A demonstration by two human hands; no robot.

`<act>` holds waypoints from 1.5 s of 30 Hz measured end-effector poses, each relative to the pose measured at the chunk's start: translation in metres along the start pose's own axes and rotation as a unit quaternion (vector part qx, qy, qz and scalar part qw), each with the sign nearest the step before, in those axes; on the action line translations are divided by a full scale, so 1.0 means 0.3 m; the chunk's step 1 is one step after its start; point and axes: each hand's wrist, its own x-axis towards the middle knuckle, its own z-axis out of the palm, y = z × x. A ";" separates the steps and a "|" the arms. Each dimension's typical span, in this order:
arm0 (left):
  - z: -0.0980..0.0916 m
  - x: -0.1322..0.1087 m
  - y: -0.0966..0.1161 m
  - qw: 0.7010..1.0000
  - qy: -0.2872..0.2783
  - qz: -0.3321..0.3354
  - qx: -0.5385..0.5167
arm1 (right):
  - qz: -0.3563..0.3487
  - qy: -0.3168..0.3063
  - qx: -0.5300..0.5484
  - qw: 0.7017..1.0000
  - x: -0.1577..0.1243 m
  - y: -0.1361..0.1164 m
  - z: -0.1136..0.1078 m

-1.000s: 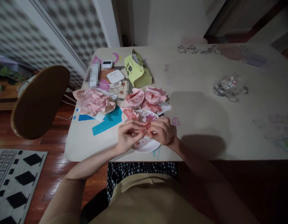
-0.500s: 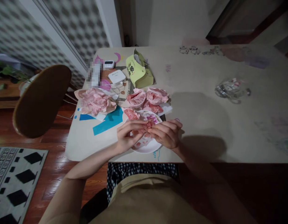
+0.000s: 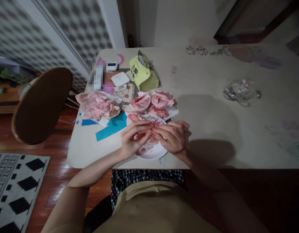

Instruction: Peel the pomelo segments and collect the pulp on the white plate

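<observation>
- A piece of pink pomelo flesh is held above the plate, between the fingertips of both hands.
- By the left hand the flesh is pinched from the left, with the thumb set below the nearly straight fingers.
- By the right hand the same piece is gripped from the right, its fingers bent and bunched together; the exact contact of the fingertips cannot be told, as they are partly hidden.
- Loose pomelo bits are scattered on the white plate, whose far side is decorated with a purple flower pattern.
- Beyond the plate, two pale-skinned pomelo chunks are placed side by side, with a redder peeled segment lying just in front of them.
- A heap of pomelo peel is piled to the left, near a blue strip on the table.
- Farther back, a yellow-green cap printed with black characters is seen beside a white box.
- A clear glass vessel is set well apart, toward the right.
</observation>
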 end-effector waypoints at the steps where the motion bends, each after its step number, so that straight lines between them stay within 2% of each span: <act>1: 0.002 -0.001 -0.001 1.000 -0.002 -0.008 -0.008 | 0.000 -0.001 -0.004 1.000 0.000 0.000 0.003; 7: 0.005 0.011 -0.002 1.000 -0.005 -0.024 -0.013 | 0.021 -0.006 0.003 1.000 -0.002 -0.005 0.020; 20: -0.015 -0.008 -0.013 0.996 -0.009 0.079 0.048 | 0.004 0.001 -0.006 1.000 -0.011 -0.015 0.010; 24: -0.021 -0.004 -0.017 0.992 -0.008 0.112 0.054 | 0.025 -0.028 -0.016 0.999 -0.015 -0.018 0.015; 27: -0.022 -0.007 -0.025 0.991 -0.010 0.119 0.054 | 0.030 -0.043 0.017 0.998 0.001 -0.016 0.010; 30: -0.020 -0.010 -0.028 0.993 -0.015 0.108 0.049 | 0.015 -0.049 0.033 0.998 0.017 -0.008 0.005; 35: -0.021 -0.006 -0.020 0.994 -0.026 0.100 0.044 | -0.034 -0.061 -0.041 0.997 0.005 0.006 0.013; 38: -0.025 -0.010 -0.014 0.993 -0.028 0.109 0.042 | -0.062 -0.045 -0.063 0.995 -0.013 0.008 0.021; 45: -0.017 -0.010 0.013 0.993 0.001 0.115 -0.020 | -0.095 0.013 -0.009 0.995 -0.018 -0.003 -0.003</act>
